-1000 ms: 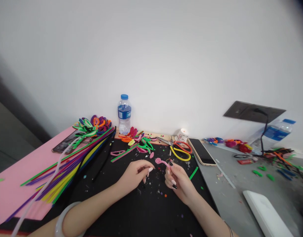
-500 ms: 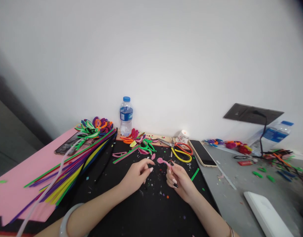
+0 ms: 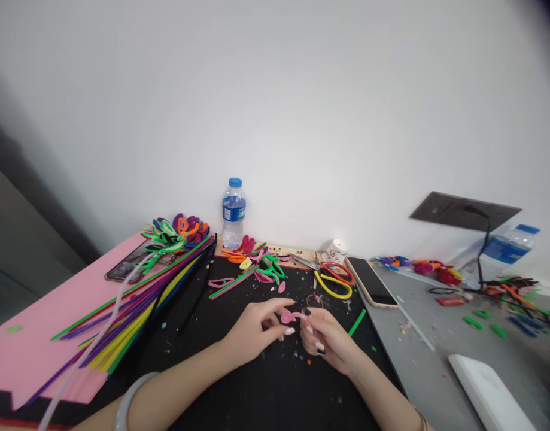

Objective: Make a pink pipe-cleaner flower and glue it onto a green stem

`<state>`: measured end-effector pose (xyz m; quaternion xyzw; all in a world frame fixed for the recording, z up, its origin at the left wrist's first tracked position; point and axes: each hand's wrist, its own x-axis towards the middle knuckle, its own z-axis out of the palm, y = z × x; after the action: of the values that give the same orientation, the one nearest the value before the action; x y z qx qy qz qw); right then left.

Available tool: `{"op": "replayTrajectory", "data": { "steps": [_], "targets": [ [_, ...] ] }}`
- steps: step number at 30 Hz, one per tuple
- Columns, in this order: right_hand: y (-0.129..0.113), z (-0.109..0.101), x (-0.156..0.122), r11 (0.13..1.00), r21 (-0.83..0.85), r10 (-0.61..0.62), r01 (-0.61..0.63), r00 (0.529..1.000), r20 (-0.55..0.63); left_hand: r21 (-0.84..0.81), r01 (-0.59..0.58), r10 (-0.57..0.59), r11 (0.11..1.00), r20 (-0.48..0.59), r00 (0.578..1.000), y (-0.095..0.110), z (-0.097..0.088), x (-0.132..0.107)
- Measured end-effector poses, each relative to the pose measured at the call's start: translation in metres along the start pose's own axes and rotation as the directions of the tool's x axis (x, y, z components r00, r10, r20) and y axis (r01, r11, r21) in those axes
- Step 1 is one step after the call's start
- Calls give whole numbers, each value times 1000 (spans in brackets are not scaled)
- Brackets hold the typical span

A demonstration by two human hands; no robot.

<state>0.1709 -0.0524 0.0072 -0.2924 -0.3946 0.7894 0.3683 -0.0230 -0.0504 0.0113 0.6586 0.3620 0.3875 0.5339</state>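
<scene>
A pink pipe cleaner [image 3: 297,315] with its left end wound into a small flat coil is pinched by its stem in my right hand [image 3: 324,336]. My left hand [image 3: 257,332] is just left of it, thumb and index finger apart on either side of the coil; whether a fingertip touches the coil I cannot tell. A loose pink leaf-shaped piece [image 3: 282,287] lies on the black mat [image 3: 257,395] beyond my hands. Farther back are scissors [image 3: 333,280] with red and yellow handles, blades pointing left, and a pile of bent green, pink and orange pipe cleaners [image 3: 270,267].
Long coloured pipe cleaners [image 3: 131,311] spread over a pink sheet [image 3: 45,323] at left, beside a phone [image 3: 126,263]. A water bottle [image 3: 234,214] stands by the wall. At right are another phone [image 3: 371,282], a roll of tape [image 3: 336,251] and a white power bank [image 3: 488,392].
My right hand has brought the pink coil slightly left and down, and my left hand has come right, so its thumb and index finger now flank the coil. The view has shifted slightly.
</scene>
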Motion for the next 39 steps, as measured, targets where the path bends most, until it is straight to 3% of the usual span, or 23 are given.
{"op": "replayTrajectory", "data": {
  "steps": [7,16,23,34,39],
  "targets": [
    [-1,1,0,998,-37,49,-47,998,48,89,-100,98,991,19,995,9,1,-4],
    [1,-1,1,999,-23,47,-45,998,46,189,-154,172,970,-87,981,5,-1,-4],
    [1,1,0,998,-42,48,-47,999,21,325,-221,264,920,-96,960,3,-5,-4],
    [4,-1,0,1000,-27,-7,7,1000,-18,381,-210,258,900,-79,963,2,-6,0],
    [3,2,-2,998,-58,-25,22,998,-52,313,-108,152,943,-118,981,1,-6,1]
  ]
}}
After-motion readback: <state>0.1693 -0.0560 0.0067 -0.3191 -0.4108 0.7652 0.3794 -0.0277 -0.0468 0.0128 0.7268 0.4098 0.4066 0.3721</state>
